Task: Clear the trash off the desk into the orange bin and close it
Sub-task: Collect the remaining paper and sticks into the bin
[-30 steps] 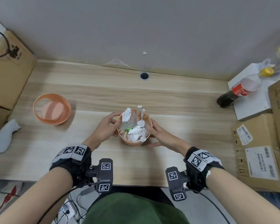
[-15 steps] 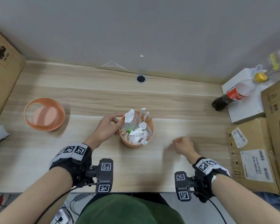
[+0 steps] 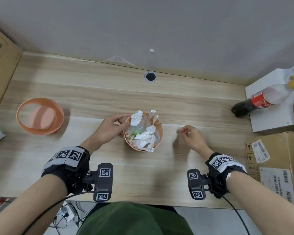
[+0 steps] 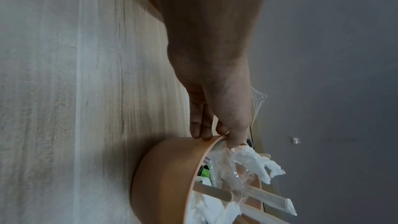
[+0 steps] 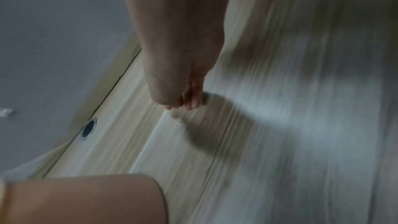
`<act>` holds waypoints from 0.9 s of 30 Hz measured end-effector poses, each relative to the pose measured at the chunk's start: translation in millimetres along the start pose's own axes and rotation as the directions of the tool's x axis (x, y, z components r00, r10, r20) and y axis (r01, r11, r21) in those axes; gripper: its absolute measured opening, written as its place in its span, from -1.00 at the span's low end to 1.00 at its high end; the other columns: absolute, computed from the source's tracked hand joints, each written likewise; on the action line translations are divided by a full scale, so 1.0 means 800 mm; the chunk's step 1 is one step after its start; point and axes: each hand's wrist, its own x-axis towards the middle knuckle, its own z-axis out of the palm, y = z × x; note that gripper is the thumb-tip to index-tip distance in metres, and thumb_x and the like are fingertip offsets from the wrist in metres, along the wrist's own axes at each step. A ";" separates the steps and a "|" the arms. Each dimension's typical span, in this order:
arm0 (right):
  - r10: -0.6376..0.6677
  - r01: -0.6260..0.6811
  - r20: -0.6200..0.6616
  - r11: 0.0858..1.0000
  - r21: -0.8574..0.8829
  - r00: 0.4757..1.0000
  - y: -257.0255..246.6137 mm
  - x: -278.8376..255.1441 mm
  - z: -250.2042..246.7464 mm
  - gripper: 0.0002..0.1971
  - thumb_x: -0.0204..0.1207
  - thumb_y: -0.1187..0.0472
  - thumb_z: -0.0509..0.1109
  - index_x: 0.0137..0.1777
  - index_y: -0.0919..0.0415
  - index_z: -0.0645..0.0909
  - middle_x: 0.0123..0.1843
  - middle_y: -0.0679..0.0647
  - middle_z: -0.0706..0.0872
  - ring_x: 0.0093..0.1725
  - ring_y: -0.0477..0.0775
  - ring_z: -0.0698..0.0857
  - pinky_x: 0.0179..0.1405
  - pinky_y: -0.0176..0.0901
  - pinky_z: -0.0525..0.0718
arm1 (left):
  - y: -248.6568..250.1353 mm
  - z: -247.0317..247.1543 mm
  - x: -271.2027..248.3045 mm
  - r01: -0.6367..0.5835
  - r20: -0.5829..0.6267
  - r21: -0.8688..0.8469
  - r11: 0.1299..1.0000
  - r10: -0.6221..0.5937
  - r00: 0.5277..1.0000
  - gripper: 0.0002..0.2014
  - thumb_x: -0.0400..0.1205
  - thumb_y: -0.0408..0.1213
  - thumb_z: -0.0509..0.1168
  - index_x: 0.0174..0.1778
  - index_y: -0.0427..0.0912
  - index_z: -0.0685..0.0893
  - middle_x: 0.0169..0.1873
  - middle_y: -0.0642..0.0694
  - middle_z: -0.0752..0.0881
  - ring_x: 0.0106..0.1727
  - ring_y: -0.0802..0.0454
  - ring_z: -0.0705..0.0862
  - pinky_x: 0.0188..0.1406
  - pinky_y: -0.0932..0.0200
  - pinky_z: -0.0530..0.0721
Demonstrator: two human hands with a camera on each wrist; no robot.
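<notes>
Left hand (image 3: 109, 128) pinches the stuffed orange bin (image 3: 143, 133) rim; right hand (image 3: 190, 135) hangs curled beside, maybe empty; lid (image 3: 40, 115) off, left of it.

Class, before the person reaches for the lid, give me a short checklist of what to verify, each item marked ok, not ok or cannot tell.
1. Bin upright on the desk: ok.
2. Left hand steadies the bin: ok, fingers on the rim, thumb inside.
3. Trash below the rim: not ok, paper and sticks poke above it.
4. Desk free of scraps: not ok, a small white bit lies below the right hand.
5. Right hand empty: cannot tell, fingers curled and blurred.
6. Lid within reach: ok, it lies to the left, apart from the bin.
</notes>
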 end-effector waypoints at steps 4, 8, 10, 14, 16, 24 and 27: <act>0.007 -0.004 0.017 0.986 -0.168 1.000 -0.009 -0.002 0.003 -0.91 0.43 0.23 0.41 -0.10 0.13 0.72 -0.23 0.03 0.74 -0.08 0.09 0.72 0.07 -0.09 0.67 | 0.000 -0.001 -0.002 -0.006 -0.005 0.005 1.000 0.006 1.000 -0.71 0.66 -0.29 0.37 0.27 0.07 0.75 -0.29 -0.10 0.62 -0.32 0.04 0.69 -0.23 0.18 0.75; -0.001 0.003 0.011 0.970 -0.242 1.000 -0.017 -0.007 0.019 -0.81 0.42 0.25 0.47 0.02 0.21 0.75 -0.09 0.13 0.79 0.04 0.12 0.71 0.08 -0.19 0.60 | -0.001 -0.002 -0.002 -0.008 -0.008 -0.002 1.000 0.008 1.000 -0.70 0.66 -0.29 0.38 0.29 0.04 0.74 -0.29 -0.10 0.62 -0.40 0.10 0.67 -0.28 0.24 0.72; -0.042 0.041 0.003 0.957 -0.287 0.999 -0.020 -0.009 0.024 -0.80 0.43 0.32 0.41 0.04 0.23 0.75 -0.05 0.17 0.79 0.06 0.17 0.71 0.04 -0.19 0.59 | -0.001 -0.002 -0.003 -0.009 -0.011 -0.008 1.000 0.009 1.000 -0.70 0.66 -0.30 0.38 0.30 0.03 0.73 -0.28 -0.11 0.61 -0.43 0.13 0.66 -0.31 0.28 0.70; -0.079 0.074 0.002 0.928 -0.365 0.997 -0.022 -0.009 0.025 -0.78 0.46 0.41 0.30 -0.05 0.27 0.78 -0.07 0.24 0.80 0.03 0.28 0.70 -0.01 -0.10 0.63 | 0.000 -0.005 -0.005 -0.006 -0.025 -0.022 1.000 0.006 1.000 -0.70 0.66 -0.33 0.37 0.30 0.02 0.72 -0.27 -0.12 0.61 -0.43 0.14 0.66 -0.30 0.30 0.71; -0.072 0.075 0.021 0.916 -0.395 0.997 -0.023 -0.006 0.025 -0.74 0.45 0.44 0.23 -0.11 0.30 0.77 -0.11 0.28 0.78 -0.01 0.33 0.69 -0.05 -0.04 0.68 | -0.002 -0.007 -0.005 -0.006 -0.031 -0.017 1.000 0.005 1.000 -0.69 0.66 -0.33 0.36 0.31 0.02 0.72 -0.27 -0.13 0.62 -0.40 0.12 0.68 -0.29 0.29 0.72; -0.096 0.097 0.019 0.984 -0.147 0.995 -0.038 -0.006 0.012 -0.81 0.55 0.30 0.31 -0.22 0.15 0.72 -0.31 0.06 0.74 -0.23 0.11 0.69 -0.22 -0.19 0.56 | -0.004 -0.008 -0.004 -0.007 0.004 0.006 1.000 0.007 1.000 -0.67 0.66 -0.26 0.38 0.35 0.03 0.71 -0.28 -0.10 0.62 -0.34 0.09 0.68 -0.24 0.26 0.74; -0.186 0.201 -0.090 0.955 0.219 0.978 -0.095 -0.020 -0.011 -0.77 0.51 0.31 0.39 -0.34 0.05 0.65 -0.39 -0.08 0.68 -0.37 -0.09 0.64 -0.25 -0.25 0.64 | -0.003 -0.003 -0.001 -0.003 0.014 0.008 1.000 0.003 1.000 -0.67 0.67 -0.30 0.37 0.36 0.01 0.70 -0.31 -0.06 0.60 -0.28 0.02 0.68 -0.20 0.19 0.77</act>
